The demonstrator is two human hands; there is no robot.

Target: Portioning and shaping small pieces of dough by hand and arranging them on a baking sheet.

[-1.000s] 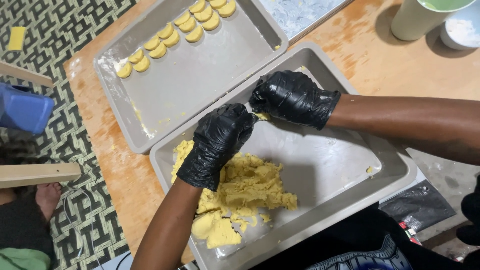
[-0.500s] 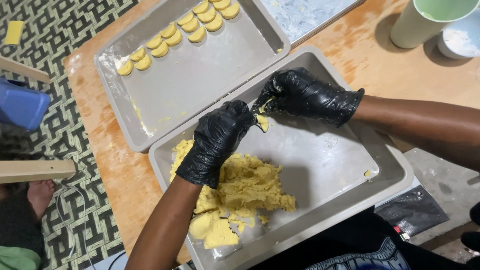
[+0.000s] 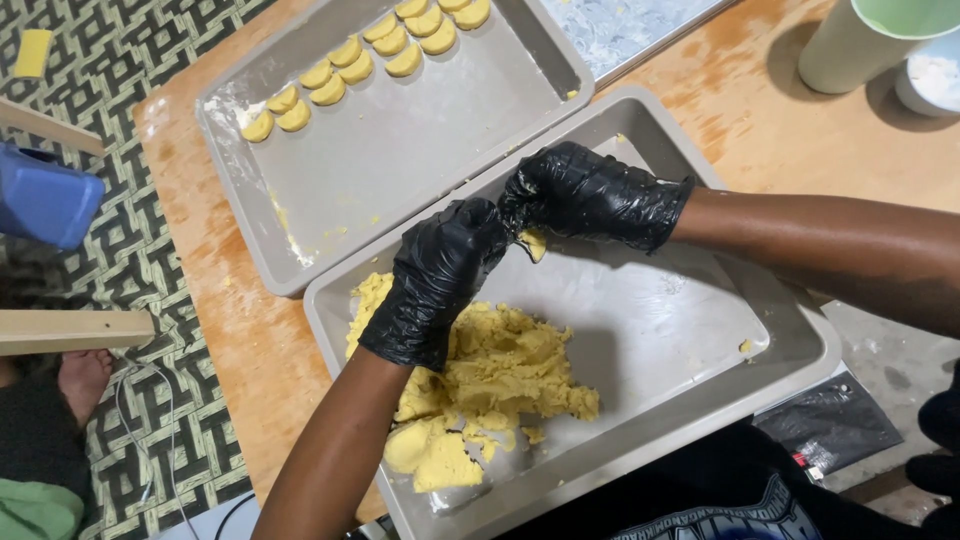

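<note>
A wooden table (image 3: pixel 720 120) fills most of the view, standing on a floor mat (image 3: pixel 150 250) with a dark green and pale woven pattern at the left. Two grey rectangular trays lie on it, touching along one edge. The near tray (image 3: pixel 700 400) holds a large rough heap of yellow dough (image 3: pixel 490 380) in its left half; the right half is bare apart from a smear of flour and one small crumb by the right wall. The far tray (image 3: pixel 400 160) holds two short rows of small shaped yellow dough pieces (image 3: pixel 345 65) along its far left side, with the rest dusted and scattered with crumbs.

Both hands wear black gloves and meet over the far part of the near tray. The left hand (image 3: pixel 440 280) comes up from the near edge, its forearm crossing above the heap, fingers curled in towards the other hand. The right hand (image 3: pixel 590 195) reaches in from the right, fingers bent. Between them they pinch a small lump of dough (image 3: pixel 533 243), which shows just below the fingertips, above the tray floor and apart from the heap.

At the far right stand a pale green cup (image 3: pixel 870 45) and a small white bowl (image 3: pixel 930 80). A blue plastic container (image 3: pixel 45 200) sits at the left over the mat.
</note>
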